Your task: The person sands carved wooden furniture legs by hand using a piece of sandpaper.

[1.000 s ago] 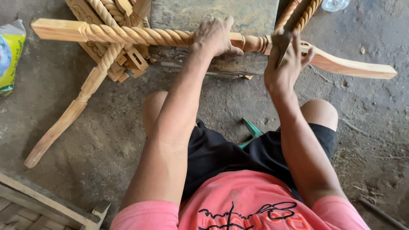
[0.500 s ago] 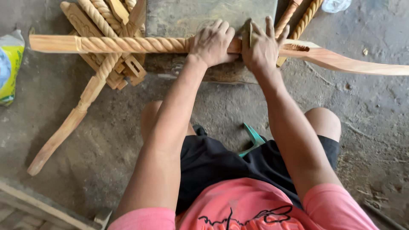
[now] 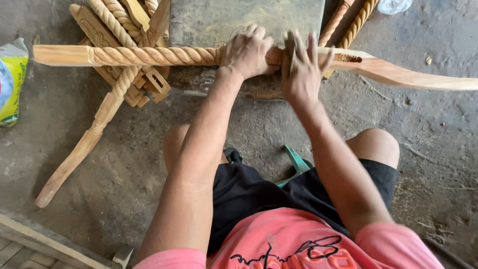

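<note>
left hand (image 3: 247, 52) grips twisted wooden leg (image 3: 159, 56).

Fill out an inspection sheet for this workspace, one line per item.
Surface: rough grey concrete floor; a worn stone block props the work.
Job's things: long twisted wooden leg lying across the block; small pad pressed on it.
Clutter: pile of carved twisted pieces at upper left; yellow bag at left edge; clear plastic item at top.
Grips: left hand clasps the leg; right hand presses the pad, fingers spread.
Cables: nothing seen.
Surroundings: wooden frame at lower left; green object under the seated person.
</note>
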